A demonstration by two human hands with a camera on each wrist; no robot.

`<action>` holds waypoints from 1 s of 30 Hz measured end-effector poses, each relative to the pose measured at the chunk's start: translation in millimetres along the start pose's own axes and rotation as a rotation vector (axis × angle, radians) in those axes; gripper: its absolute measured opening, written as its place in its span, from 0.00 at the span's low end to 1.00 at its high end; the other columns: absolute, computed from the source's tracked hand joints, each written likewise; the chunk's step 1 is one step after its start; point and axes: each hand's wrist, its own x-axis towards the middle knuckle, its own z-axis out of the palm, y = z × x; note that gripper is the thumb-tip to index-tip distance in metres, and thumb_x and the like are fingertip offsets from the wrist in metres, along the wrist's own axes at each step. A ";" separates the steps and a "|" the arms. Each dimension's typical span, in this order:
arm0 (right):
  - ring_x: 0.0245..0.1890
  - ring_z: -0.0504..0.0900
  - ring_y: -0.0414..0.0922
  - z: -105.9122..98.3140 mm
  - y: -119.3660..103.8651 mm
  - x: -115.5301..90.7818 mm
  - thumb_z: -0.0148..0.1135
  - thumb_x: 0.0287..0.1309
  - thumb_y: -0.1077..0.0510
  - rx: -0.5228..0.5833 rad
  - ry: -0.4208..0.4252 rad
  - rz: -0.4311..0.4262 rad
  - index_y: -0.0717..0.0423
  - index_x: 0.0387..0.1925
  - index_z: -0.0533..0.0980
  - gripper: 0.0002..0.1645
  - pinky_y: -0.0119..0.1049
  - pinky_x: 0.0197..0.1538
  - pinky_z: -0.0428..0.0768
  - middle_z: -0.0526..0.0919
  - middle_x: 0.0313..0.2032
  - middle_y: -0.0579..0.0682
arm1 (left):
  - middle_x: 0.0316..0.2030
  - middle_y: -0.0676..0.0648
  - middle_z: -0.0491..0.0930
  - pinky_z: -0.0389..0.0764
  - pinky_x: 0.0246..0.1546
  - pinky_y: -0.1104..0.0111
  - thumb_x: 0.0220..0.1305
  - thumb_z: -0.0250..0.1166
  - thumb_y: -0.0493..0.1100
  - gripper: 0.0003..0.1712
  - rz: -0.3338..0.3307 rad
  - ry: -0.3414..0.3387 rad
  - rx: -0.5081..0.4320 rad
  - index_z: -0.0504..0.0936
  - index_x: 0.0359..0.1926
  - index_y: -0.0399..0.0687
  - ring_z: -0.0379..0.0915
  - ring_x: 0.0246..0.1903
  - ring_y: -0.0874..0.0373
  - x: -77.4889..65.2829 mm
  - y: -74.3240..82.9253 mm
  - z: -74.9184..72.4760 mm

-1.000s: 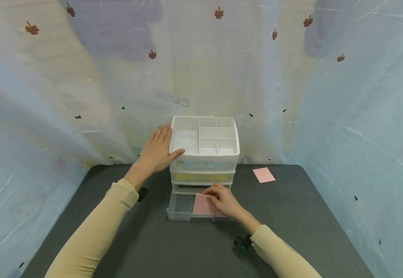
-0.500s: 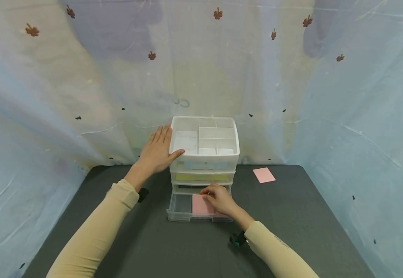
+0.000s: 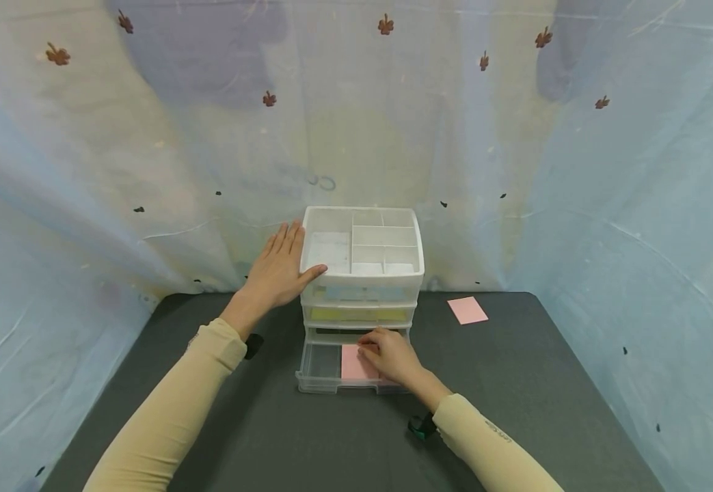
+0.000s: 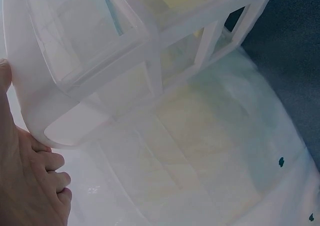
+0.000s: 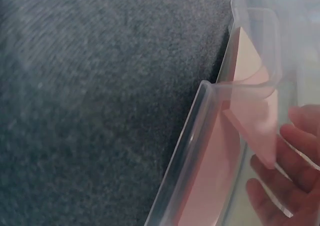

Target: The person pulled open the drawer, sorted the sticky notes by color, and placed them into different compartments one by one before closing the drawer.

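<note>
A white organizer (image 3: 362,275) with clear drawers stands on the dark table. Its bottom drawer (image 3: 318,384) is pulled out. My left hand (image 3: 275,268) rests along the organizer's left side, fingers straight and thumb on the top front rim. Over the drawer, my right hand (image 3: 393,357) pinches a pink sticky note (image 3: 354,363) by its far right corner. In the right wrist view the sticky note (image 5: 255,110) slants inside the drawer, its corner at the curled fingers (image 5: 295,166). More pink paper (image 5: 212,181) lies in the drawer, partly hidden by the hand in the head view.
Another pink sticky note (image 3: 468,310) lies on the table (image 3: 504,383) to the right of the organizer. Something yellow (image 3: 356,314) shows through a closed drawer above. The organizer's top tray has several compartments. A patterned curtain (image 3: 467,137) hangs behind and at the sides.
The sticky note has turned from slightly tilted to nearly square with the drawer, shifting a little left and then slightly right with my right hand. My left hand has stayed on the organizer.
</note>
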 end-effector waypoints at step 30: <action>0.48 0.88 0.53 -15.5 -1.7 -9.6 0.65 0.72 0.50 0.012 -0.098 0.053 0.57 0.57 0.85 0.19 0.54 0.50 0.86 0.89 0.51 0.55 | 0.83 0.39 0.29 0.35 0.81 0.49 0.75 0.42 0.76 0.59 0.001 0.001 -0.006 0.33 0.83 0.38 0.23 0.82 0.42 0.4 -1.4 2.5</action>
